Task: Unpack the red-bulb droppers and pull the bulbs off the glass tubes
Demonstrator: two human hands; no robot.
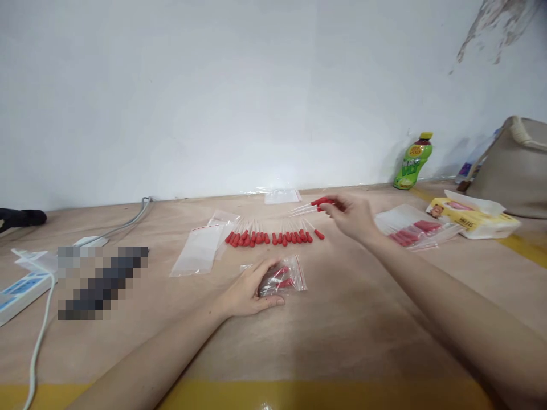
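With right hand [348, 215], pinching droppers [314, 205] just above right end of row [273, 236]; with left hand [250, 290], open palm holding bag [284, 279] down in front of row. Mid-pick, apparently; calls for keeping tips together.

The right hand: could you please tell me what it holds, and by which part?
The right hand pinches a few droppers by their red bulb ends; the left hand rests on a small bag.

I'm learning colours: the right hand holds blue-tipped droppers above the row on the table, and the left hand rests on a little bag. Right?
Not blue. The head view shows the right hand holds red-tipped droppers above the row on the table, and the left hand rests on a little bag.
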